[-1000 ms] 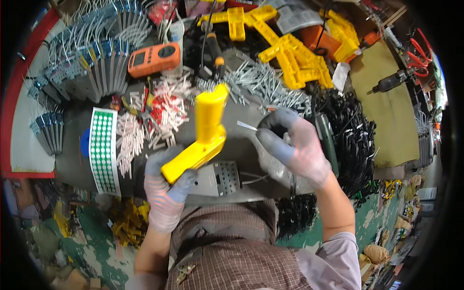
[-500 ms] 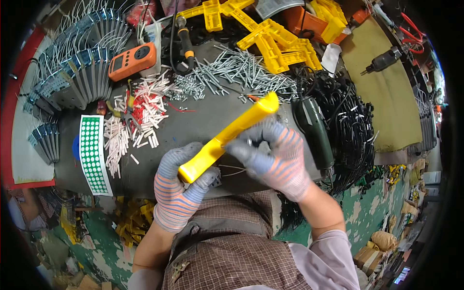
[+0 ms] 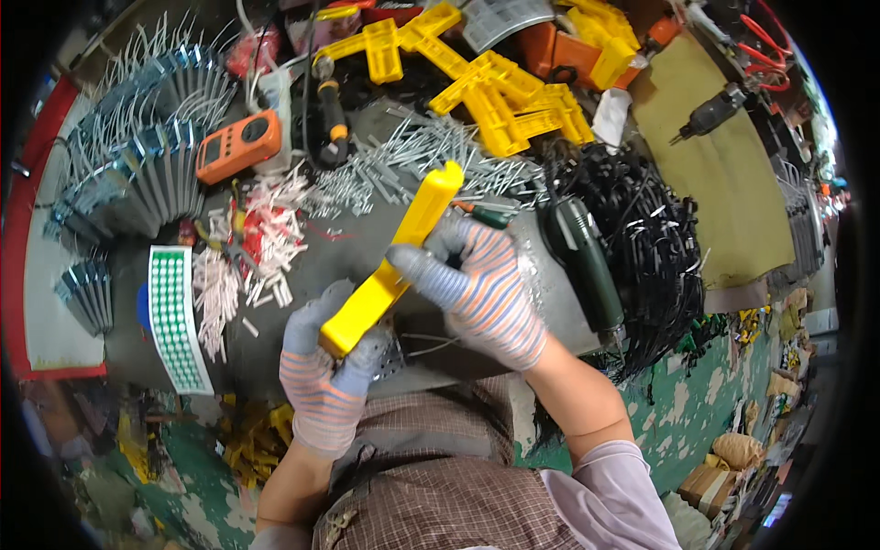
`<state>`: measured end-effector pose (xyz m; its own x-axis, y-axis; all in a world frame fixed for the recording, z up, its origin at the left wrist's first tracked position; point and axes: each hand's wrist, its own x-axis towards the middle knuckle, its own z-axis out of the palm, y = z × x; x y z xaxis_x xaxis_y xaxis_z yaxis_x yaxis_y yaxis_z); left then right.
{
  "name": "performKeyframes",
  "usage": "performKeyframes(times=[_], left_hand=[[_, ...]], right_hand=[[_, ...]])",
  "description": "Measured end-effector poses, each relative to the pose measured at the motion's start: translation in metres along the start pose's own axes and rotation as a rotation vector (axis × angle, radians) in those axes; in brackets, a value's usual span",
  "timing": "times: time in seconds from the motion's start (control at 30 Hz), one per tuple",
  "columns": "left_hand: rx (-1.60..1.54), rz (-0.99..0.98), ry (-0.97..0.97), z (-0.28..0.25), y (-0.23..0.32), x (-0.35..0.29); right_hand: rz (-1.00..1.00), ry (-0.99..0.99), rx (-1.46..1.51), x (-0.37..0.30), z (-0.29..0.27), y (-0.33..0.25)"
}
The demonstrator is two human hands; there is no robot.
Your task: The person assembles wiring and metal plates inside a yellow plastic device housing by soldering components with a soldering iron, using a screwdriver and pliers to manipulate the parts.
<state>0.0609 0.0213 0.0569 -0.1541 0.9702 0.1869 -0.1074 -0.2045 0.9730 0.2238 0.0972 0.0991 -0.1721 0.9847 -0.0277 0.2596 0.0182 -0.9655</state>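
A long yellow plastic housing (image 3: 396, 266) slants across the middle, its far end up and to the right. My left hand (image 3: 323, 376), in a striped knit glove with grey fingers, is closed round its near end. My right hand (image 3: 481, 284), gloved alike, grips it about midway, thumb and fingers on its sides. Beneath the housing, by my left fingers, shows a small metal plate (image 3: 391, 356) with pale wires running right. A green-handled screwdriver (image 3: 486, 215) lies just beyond my right hand. Part of the housing's underside is hidden.
Long screws (image 3: 431, 151) are heaped beyond my hands, near yellow housings (image 3: 500, 101). A dark green power screwdriver (image 3: 587, 266) and black cables (image 3: 642, 229) lie right. Left are white sleeves (image 3: 275, 229), a green-dotted sticker sheet (image 3: 179, 316), an orange meter (image 3: 238, 147) and metal plates with wires (image 3: 137, 174).
The housing has swung more upright and shifted left, with its far end moving left. My right hand has moved left and now grasps its middle. The green-handled screwdriver has come more into view.
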Motion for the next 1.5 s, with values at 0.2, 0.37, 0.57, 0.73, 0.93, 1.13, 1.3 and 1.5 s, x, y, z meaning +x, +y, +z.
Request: performKeyframes(times=[0.2, 0.37, 0.57, 0.73, 0.93, 1.13, 1.3, 1.5], left_hand=[[0.076, -0.032, 0.03, -0.01, -0.008, 0.002], [-0.015, -0.067, -0.036, -0.018, 0.005, 0.005], [-0.096, -0.201, -0.136, -0.015, 0.026, 0.015], [-0.218, -0.233, -0.2, 0.001, 0.053, 0.025], [-0.159, -0.219, -0.258, -0.003, 0.036, 0.03], [-0.493, -0.19, -0.214, -0.027, -0.003, 0.006], [0.856, 0.255, -0.399, -0.021, -0.024, -0.006], [0.952, 0.282, -0.442, -0.018, -0.032, -0.003]], right_hand=[[-0.375, -0.065, -0.541, 0.0, -0.005, -0.001], [-0.745, 0.177, -0.581, -0.015, -0.023, -0.005], [-0.585, -0.297, -0.346, -0.03, -0.031, -0.002], [-0.715, -0.031, -0.419, -0.041, -0.041, -0.005], [-0.434, -0.29, -0.283, -0.041, -0.044, 0.008], [-0.158, 0.037, 0.115, -0.079, -0.046, 0.021], [0.183, 0.172, 0.548, -0.101, -0.001, 0.046], [0.219, 0.244, 0.388, -0.087, 0.017, 0.066]])
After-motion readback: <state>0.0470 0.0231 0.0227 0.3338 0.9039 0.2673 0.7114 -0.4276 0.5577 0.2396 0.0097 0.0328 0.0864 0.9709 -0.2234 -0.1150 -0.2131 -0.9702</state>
